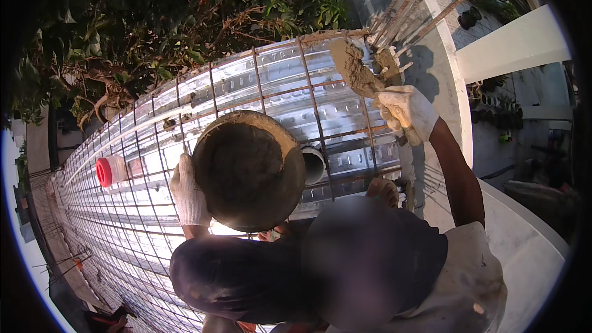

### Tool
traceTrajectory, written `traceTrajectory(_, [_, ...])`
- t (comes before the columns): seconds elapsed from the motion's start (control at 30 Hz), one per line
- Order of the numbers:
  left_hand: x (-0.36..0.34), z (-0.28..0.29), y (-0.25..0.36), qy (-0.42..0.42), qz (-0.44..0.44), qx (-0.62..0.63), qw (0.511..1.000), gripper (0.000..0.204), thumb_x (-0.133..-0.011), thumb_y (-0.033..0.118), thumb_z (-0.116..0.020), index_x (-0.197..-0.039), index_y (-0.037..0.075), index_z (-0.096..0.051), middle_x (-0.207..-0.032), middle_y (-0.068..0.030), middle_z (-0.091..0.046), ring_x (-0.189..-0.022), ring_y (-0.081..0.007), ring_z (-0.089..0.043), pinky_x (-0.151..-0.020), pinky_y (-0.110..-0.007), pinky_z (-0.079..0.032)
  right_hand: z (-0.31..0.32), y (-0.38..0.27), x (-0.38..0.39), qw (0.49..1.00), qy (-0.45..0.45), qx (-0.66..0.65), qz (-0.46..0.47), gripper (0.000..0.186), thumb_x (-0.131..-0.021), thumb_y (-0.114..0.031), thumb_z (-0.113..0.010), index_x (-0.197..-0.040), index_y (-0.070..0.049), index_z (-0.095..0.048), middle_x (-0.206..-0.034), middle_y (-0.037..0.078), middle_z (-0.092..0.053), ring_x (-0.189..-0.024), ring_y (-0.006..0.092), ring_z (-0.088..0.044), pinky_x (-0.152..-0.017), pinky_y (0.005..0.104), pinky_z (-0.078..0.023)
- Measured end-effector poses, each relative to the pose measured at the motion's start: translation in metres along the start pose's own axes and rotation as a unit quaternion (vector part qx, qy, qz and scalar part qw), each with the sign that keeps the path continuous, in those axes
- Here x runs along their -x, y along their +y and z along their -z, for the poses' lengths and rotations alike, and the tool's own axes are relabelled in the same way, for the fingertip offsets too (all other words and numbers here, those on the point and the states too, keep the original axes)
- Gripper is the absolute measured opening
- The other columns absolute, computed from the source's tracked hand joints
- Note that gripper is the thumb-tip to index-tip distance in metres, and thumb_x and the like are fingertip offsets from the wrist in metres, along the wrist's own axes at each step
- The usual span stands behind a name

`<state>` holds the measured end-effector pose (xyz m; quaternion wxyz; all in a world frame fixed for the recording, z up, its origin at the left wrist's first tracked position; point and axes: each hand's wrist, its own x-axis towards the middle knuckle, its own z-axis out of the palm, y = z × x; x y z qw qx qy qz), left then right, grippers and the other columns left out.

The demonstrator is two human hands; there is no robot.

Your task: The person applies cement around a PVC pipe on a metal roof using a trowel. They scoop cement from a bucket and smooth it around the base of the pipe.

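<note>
My left hand (189,192), in a white knitted glove, grips the rim of a round bucket (295,176) at its left side. Grey-brown mortar (243,157) lies inside the bucket. Up at the right, my gloved right hand (410,113) is closed round a trowel (351,65); its handle is hidden in my fist. Wet mortar coats the blade, which points away to the upper left. Beyond the blade, a lump of mortar (387,65) sits against the deck's corner, beside upright steel bars (401,9).
Rusty rebar mesh (259,83) covers the shiny ribbed metal deck (280,95). A plastic pipe (314,165) stands just right of the bucket. A clear container with a red lid (103,172) rests on the left. Leafy branches (185,12) border the far edge; a pale wall (459,102) runs along the right.
</note>
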<state>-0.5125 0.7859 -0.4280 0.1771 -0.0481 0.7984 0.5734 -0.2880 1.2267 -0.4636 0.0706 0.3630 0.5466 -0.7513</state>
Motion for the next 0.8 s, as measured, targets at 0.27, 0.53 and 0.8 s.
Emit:
traceTrajectory(0.27, [0.004, 0.012, -0.006, 0.032, -0.018, -0.04, 0.999, 0.057, -0.114, 0.047, -0.054, -0.12, -0.008, -0.069, -0.103, -0.0096, -0.074, -0.093, -0.0157, -0.063, -0.087, -0.035, -0.053, 0.04, 0.022, -0.084, 0.96, -0.052, -0.271, -0.039, 0.029, -0.11, -0.033, -0.061, -0.112, -0.004, -0.063, -0.086, 0.004, -0.061, -0.061, 0.0107, -0.053, -0.049, 0.0275, -0.043])
traceTrajectory(0.53, [0.001, 0.002, -0.004, 0.022, -0.005, -0.005, 1.0, 0.057, -0.115, 0.047, -0.053, -0.121, -0.007, -0.069, -0.105, -0.0095, -0.074, -0.093, -0.0161, -0.063, -0.088, -0.036, -0.053, 0.054, 0.032, -0.127, 0.896, -0.042, -0.437, -0.066, 0.029, -0.111, -0.029, -0.059, -0.104, -0.001, -0.058, -0.086, 0.006, -0.061, -0.062, 0.012, -0.059, -0.049, 0.0258, -0.05])
traceTrajectory(0.8, [-0.001, 0.004, -0.002, 0.028, 0.0, -0.015, 0.999, 0.055, -0.115, 0.047, -0.054, -0.123, -0.005, -0.07, -0.107, -0.0104, -0.074, -0.095, -0.0163, -0.063, -0.09, -0.036, -0.052, 0.056, 0.027, -0.144, 0.874, 0.014, -0.484, -0.049, 0.025, -0.11, -0.025, -0.06, -0.102, 0.0, -0.057, -0.081, 0.008, -0.061, -0.057, 0.0164, -0.061, -0.048, 0.0313, -0.056])
